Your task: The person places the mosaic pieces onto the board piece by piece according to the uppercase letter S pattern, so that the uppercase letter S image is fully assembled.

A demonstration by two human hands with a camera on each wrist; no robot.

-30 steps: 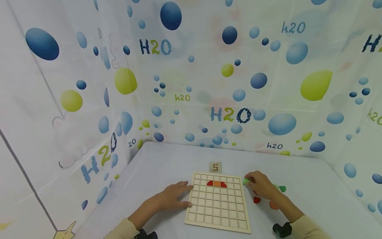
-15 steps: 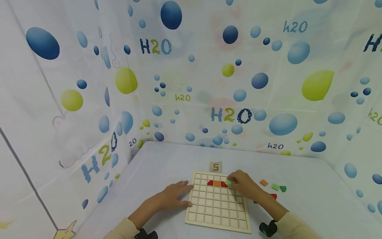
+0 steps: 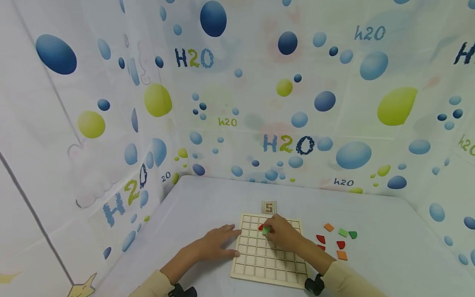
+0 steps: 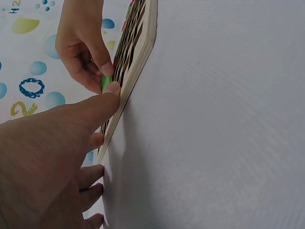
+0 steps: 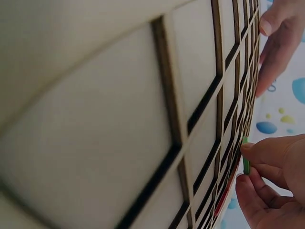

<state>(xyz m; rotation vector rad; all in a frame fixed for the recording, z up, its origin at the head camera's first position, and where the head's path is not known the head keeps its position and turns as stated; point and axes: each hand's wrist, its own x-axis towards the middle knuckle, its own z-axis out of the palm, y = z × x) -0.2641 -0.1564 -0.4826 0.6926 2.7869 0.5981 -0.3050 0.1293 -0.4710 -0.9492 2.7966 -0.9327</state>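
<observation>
At the near edge: two pale sleeves, each with a black wrist device beside it. Next, on a white counter, one square wooden board, ruled into a grid of cells. Left hand: fingers extended and released, gripping nothing; thumb and fingertips touch the board's left edge.

To the board's right, loose pieces, lying flat, near to far: one orange piece; three red pieces, one partly hidden by the right forearm; one dark green piece; one light green piece; a second orange piece.

Right hand: fingers pinching a green tile over the board's far part; whether the tile touches the board cannot be told. Just left of the fingers, a red tile on the board, partly covered.

Beyond the board: one small gridded card, marked with an S-like figure. Farthest: white backdrop, printed with blue and yellow-green bubbles and "H2O".
</observation>
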